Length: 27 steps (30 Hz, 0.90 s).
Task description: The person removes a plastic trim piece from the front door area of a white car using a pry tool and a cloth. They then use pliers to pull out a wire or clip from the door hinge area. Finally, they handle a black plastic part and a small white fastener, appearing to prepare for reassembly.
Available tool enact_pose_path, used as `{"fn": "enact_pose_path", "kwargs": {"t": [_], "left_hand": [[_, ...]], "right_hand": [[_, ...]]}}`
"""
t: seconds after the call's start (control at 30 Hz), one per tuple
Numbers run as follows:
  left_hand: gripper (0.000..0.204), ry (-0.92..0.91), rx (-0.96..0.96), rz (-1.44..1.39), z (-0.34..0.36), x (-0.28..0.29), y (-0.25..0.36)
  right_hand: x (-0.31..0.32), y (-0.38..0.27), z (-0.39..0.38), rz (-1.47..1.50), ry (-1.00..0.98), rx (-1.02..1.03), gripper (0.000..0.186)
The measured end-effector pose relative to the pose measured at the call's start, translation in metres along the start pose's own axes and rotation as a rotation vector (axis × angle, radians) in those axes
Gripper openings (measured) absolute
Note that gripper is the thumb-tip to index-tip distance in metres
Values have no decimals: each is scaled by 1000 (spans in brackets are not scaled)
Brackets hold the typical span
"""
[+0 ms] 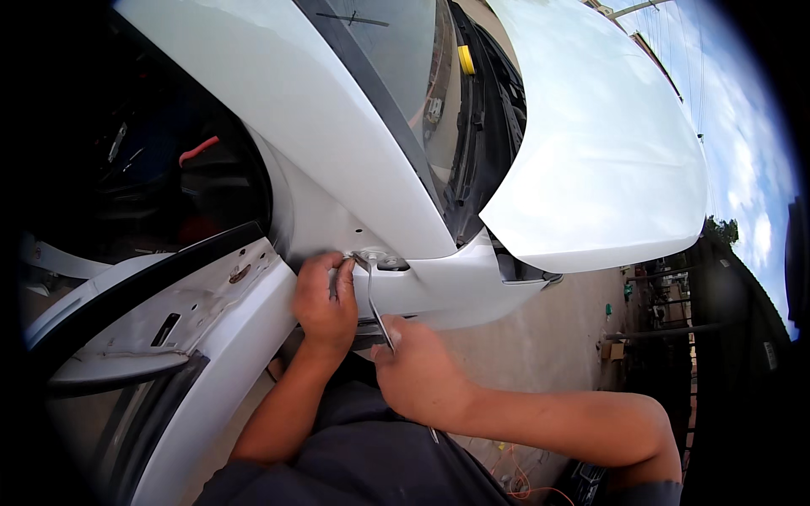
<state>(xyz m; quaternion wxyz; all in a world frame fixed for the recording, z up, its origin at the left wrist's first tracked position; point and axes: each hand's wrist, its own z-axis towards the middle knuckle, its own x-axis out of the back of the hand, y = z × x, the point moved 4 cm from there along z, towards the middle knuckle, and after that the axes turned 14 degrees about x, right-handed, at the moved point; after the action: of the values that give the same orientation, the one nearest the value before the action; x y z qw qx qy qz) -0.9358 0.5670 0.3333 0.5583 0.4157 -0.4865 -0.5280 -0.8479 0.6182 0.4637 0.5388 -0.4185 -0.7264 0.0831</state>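
Note:
A bent metal rod tool (376, 308) runs down from a metal fitting (380, 256) in the white car's body, beside a dark opening in the panel (392, 265). My right hand (422, 371) is closed round the rod's lower part. My left hand (325, 299) is up at the fitting, thumb and fingers pinched by the rod's upper end; what exactly sits between the fingertips is too small to make out. A small dark hole (359, 230) shows in the white panel above.
The open door (229, 371) stands at my left, beside the dark cabin (152, 152). The raised white hood (607, 135) and windshield (371, 51) are above. Concrete ground (557, 329) lies right of me, with an orange cable (523, 489) and some cardboard boxes (616, 349).

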Motion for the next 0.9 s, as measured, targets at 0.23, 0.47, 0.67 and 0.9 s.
{"fn": "enact_pose_path", "kwargs": {"t": [0.23,0.47,0.67,0.9], "left_hand": [[13,-9,54,-43,2,2,4],[15,-9,58,-39,2,1,6],[15,5,13,-29,2,0,6],[15,-2,11,-4,1,1,7]], "right_hand": [[16,9,14,-228,-169,54,19],[41,0,27,-400,-414,64,20],[61,13,36,-453,-488,252,19],[68,24,42,-490,-534,314,15]]}}
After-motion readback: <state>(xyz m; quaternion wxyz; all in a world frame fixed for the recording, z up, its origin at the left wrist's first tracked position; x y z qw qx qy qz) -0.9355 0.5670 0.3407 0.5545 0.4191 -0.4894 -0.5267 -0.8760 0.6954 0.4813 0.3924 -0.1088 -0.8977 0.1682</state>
